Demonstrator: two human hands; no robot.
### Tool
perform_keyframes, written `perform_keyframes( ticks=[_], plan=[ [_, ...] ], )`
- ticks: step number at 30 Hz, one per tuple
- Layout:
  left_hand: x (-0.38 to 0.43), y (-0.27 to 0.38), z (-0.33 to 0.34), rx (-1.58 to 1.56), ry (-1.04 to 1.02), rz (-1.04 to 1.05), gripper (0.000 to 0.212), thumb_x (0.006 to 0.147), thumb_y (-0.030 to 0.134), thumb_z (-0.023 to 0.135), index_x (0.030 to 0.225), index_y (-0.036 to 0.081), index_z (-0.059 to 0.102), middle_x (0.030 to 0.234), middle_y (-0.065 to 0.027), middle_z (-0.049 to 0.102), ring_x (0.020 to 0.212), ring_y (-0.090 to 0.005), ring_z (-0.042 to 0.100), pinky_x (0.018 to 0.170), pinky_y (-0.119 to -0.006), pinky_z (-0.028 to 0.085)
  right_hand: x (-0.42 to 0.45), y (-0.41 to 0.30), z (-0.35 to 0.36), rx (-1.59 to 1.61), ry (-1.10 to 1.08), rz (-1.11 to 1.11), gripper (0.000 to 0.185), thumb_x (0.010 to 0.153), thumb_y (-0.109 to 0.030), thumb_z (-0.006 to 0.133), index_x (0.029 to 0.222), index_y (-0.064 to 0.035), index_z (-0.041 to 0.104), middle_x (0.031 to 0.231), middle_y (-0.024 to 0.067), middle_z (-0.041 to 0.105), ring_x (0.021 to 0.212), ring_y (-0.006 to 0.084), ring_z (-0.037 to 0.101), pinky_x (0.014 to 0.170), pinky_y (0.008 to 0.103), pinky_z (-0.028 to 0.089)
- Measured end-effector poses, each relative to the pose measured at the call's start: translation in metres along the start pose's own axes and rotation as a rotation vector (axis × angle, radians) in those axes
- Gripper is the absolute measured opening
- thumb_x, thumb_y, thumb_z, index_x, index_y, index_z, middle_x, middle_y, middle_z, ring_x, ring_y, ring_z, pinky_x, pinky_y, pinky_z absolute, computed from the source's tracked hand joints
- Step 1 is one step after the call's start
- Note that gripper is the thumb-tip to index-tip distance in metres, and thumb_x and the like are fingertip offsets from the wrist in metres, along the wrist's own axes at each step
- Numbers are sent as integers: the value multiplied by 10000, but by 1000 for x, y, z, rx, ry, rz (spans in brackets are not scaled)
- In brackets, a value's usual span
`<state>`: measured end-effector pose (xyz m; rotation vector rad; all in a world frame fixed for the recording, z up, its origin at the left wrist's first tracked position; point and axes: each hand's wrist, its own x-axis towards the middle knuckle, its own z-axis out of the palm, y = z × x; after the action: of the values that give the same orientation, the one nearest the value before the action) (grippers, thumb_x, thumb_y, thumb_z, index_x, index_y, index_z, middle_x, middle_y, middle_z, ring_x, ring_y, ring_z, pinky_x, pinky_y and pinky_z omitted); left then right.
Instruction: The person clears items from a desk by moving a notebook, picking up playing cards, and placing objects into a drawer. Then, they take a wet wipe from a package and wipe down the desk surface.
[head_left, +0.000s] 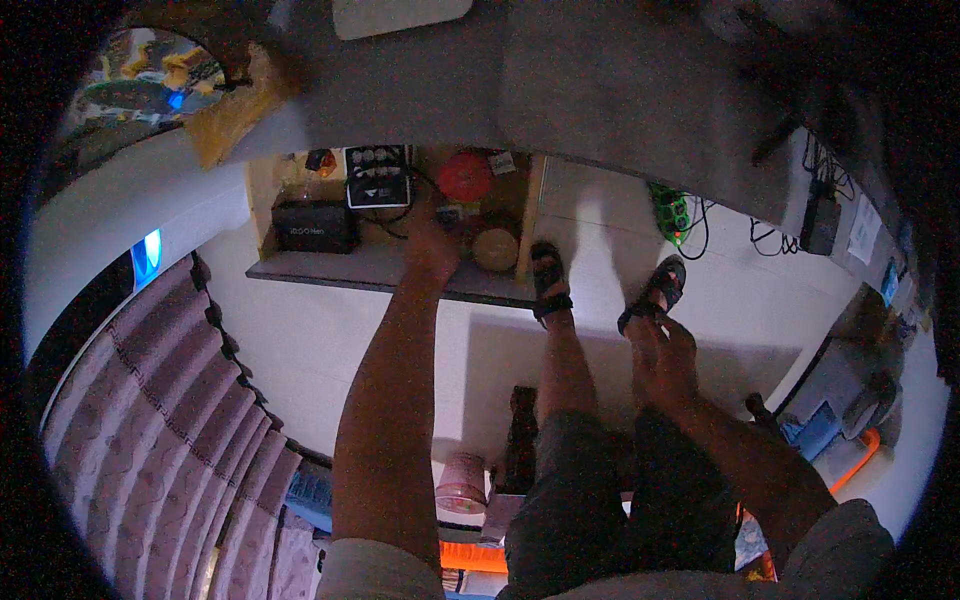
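Note:
My left hand (431, 244) reaches into an open drawer (397, 285) under the desk; its fingers are dim, and whether they hold anything cannot be made out. Close to it are a dark cable, a round red object (464, 177) and a round tan object (495, 249). A black box (313, 226) bearing writing lies at the drawer's left, with a black-and-white printed packet (378, 176) behind it. My right hand (671, 360) hangs by my lower leg, above the sandal (664, 285), with no object visible in it.
The desk edge (600, 169) overhangs the drawer. On the floor at right lie a green device (670, 214) and black cables (776, 236). A pleated curtain (165, 420) hangs at left. A pinkish bin (461, 484) stands near the chair.

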<state>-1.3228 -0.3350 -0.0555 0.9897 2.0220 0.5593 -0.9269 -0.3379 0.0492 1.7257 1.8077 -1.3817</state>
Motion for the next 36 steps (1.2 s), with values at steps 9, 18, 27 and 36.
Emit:
perform_keyframes(
  ticks=[9,18,27,36],
  plan=[
    [7,-21,19,210,130,-215,505,839,103,650,1309,14,489,1249,-255,567,1157,-418,553,982,-488,457,-21,39,27,-70,-21,120,307,1025,-202,441,1252,-14,525,856,148,626,730,257,581,675,399,492],
    [12,-76,27,89,296,-147,328,905,156,536,1192,7,596,1102,-245,650,1048,-429,619,891,-498,499,-35,31,20,-301,112,-272,367,939,-150,537,1290,-46,508,956,151,624,797,272,552,733,386,474],
    [49,-81,18,696,-392,-99,451,1005,332,408,1336,39,497,1280,-249,572,1136,-422,576,947,-474,483,-34,69,36,-108,207,-118,329,944,-153,543,1256,-53,529,949,141,621,796,264,555,722,376,475],
    [28,-67,-7,446,-145,-237,464,979,402,478,1347,121,506,1253,-237,592,1139,-427,576,941,-503,488,-49,86,36,-23,87,-91,310,939,-138,545,1236,-48,536,947,128,616,797,255,561,710,368,477]
  ],
)
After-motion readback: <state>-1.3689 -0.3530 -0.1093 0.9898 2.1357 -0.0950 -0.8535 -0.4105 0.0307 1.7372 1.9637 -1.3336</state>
